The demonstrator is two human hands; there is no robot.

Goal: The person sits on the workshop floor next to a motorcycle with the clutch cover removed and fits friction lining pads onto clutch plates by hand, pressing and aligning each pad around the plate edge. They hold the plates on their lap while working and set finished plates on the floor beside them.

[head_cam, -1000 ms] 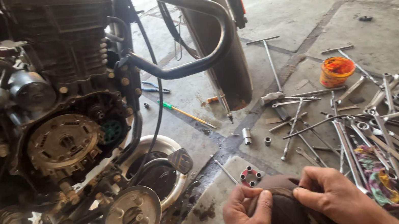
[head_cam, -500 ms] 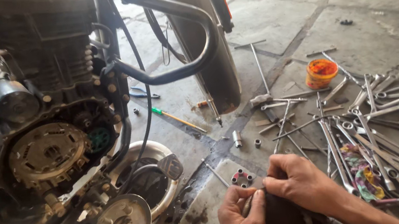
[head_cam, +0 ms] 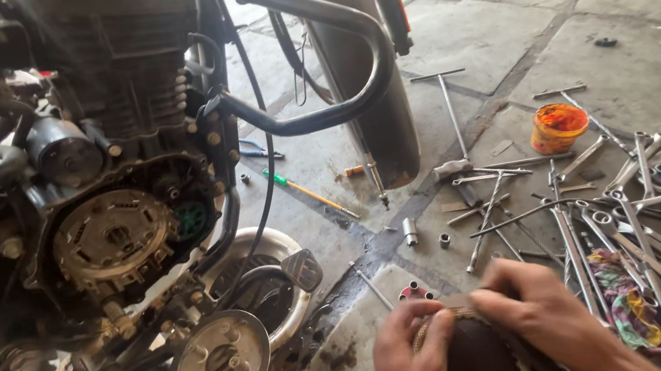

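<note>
Crouching beside the motorcycle engine (head_cam: 119, 196), clutch assembly (head_cam: 112, 240) lying exposed with its cover off. Both hands clenching around a dark round friction plate (head_cam: 477, 357) at bottom centre, left hand (head_cam: 408, 354) and right hand (head_cam: 547, 314) pinching its rim. Probably calling for a steady, aligned hold. Sitting further off, an orange tub (head_cam: 559, 127), holding orange grease-like paste.
</note>
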